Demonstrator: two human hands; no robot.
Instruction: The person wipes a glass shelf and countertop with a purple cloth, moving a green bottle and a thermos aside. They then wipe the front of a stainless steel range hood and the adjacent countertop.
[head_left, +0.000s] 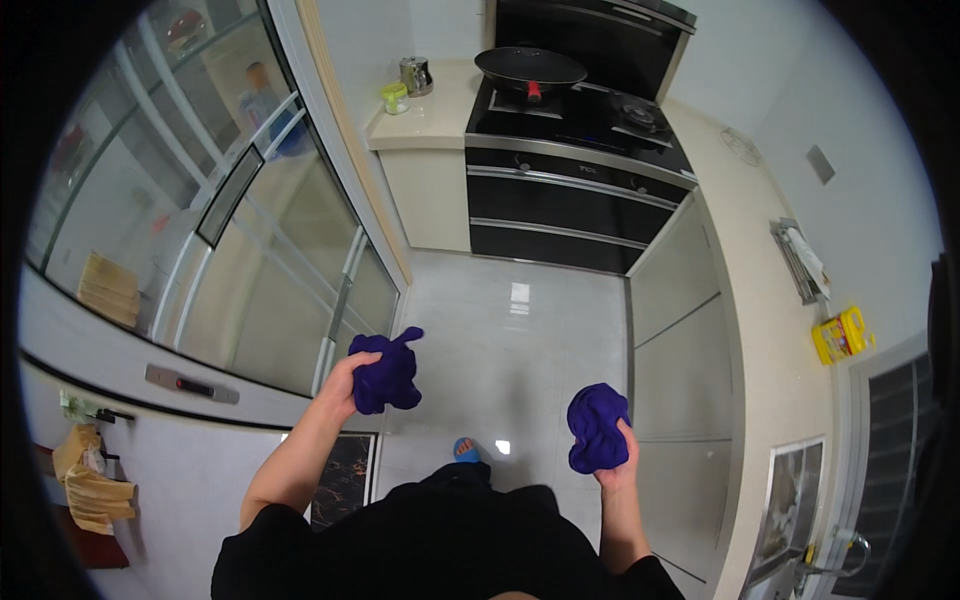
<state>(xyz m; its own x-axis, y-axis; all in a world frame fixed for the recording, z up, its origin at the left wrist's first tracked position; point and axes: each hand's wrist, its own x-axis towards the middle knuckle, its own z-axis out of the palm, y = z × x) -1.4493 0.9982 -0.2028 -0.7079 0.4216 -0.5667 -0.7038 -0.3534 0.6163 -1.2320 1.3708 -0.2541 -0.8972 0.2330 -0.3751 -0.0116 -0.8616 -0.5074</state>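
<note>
My left hand (358, 379) grips a crumpled purple cloth (391, 375), thumb on top, with one corner sticking out at its upper right. It is held in front of the glass sliding door (247, 247). In my right hand (624, 457) is a second purple cloth (596, 427), bunched into a rounded wad. That one is held near the base cabinets (679, 367) on the right. The two cloths are well apart, both in the air above the tiled floor (517, 337). Fingers beneath each cloth are hidden.
Ahead stands a black gas stove (577, 120) with a wok (530, 69) on its left burner. A metal kettle (416, 75) and a green-lidded jar (394, 97) sit left of it. Along the right counter (757, 300) are a yellow jug (840, 336) and a sink (784, 502).
</note>
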